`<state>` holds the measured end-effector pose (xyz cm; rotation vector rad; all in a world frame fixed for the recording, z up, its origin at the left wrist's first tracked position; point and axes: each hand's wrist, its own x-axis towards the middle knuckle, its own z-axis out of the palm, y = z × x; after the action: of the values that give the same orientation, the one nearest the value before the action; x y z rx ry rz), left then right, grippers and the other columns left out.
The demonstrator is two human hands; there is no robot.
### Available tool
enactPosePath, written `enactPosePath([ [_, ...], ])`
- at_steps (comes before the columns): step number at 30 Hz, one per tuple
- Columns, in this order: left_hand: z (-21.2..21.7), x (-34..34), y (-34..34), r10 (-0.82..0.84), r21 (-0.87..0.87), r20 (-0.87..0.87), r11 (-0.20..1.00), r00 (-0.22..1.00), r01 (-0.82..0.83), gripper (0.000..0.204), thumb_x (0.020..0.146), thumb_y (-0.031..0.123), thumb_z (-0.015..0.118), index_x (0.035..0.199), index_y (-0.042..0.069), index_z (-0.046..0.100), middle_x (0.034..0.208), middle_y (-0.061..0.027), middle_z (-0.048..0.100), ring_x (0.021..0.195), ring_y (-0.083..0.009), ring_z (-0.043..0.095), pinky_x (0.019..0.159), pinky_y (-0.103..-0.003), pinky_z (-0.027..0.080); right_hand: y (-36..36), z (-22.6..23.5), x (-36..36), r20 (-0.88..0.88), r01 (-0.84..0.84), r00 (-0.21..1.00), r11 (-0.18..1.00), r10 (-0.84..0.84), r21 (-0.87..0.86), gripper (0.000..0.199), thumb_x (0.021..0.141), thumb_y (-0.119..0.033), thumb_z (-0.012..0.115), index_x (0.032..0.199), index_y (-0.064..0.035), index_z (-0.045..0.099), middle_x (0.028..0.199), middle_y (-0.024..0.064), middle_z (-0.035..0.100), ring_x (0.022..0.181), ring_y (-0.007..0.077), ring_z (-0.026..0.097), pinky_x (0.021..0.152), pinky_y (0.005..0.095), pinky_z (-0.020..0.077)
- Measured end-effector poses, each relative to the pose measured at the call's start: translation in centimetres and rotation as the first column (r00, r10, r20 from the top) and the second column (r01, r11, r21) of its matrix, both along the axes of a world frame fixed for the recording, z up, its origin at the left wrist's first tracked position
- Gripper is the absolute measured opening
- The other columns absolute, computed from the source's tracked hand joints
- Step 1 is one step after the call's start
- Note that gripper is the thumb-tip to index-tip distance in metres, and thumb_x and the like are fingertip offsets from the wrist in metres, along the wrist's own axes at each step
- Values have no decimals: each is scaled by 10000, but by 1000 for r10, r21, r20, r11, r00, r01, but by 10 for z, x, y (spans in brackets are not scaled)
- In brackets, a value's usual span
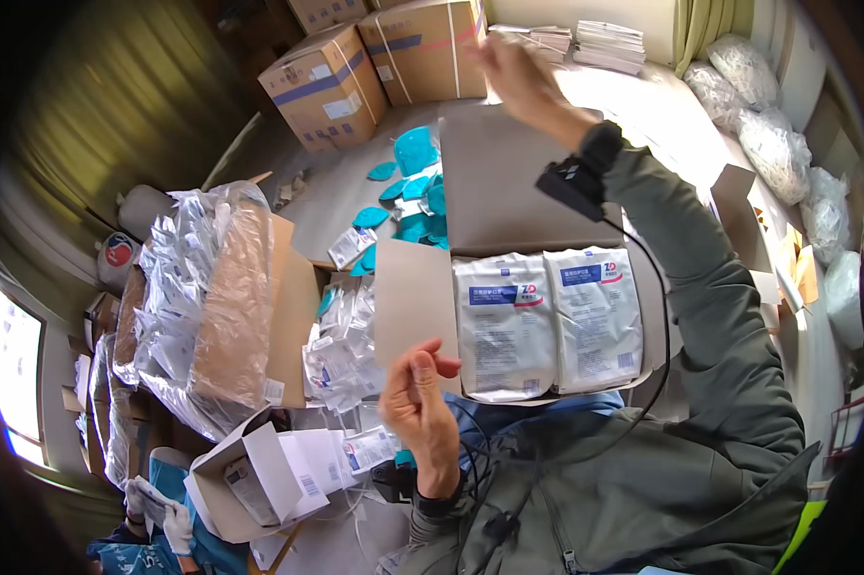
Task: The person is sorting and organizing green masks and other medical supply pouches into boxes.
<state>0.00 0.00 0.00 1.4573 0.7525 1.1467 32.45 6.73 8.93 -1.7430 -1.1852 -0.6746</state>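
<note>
While our right hand (pixel 530 84) is blurred past the far edge of the box (pixel 523 182), fingers extended, seemingly empty, our left hand (pixel 420 410), loosely curled, nothing held, is nearer, by the near-left corner. 2 white packs (pixel 506 335) sit inside, ahead-right, long axes far-to-near.

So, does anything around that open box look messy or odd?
Yes, a little: teal pieces lie strewn on the table beside the lid of the open box, and small white packets are heaped loosely to its left. They look untidy next to the two large packets, neatly side by side inside.
</note>
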Motion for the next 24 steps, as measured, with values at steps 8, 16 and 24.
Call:
enactPosePath([
  [8,-5,-6,4,58,88,15,994,998,-59,277,943,210,480,923,-22,629,639,-63,580,597,-108,524,614,-234,412,-128,15,55,-199,180,958,974,-205,-138,352,925,-328,513,950,22,520,559,10,480,512,85,489,521,261,426],
  [16,3,-8,0,222,237,76,943,972,-234,295,945,210,470,920,-46,616,622,-55,537,584,-108,485,638,-240,395,-178,-55,142,-377,264,824,876,-423,-405,302,879,-255,576,999,22,569,759,92,608,710,142,578,645,284,456],
  [24,-9,-48,30,440,197,102,870,892,-451,301,949,207,456,930,-63,589,606,-47,516,585,-107,464,648,-238,386,-164,-67,137,-516,-41,809,850,-280,-525,596,845,-470,569,1324,-141,436,940,77,558,829,141,534,633,316,472],
])
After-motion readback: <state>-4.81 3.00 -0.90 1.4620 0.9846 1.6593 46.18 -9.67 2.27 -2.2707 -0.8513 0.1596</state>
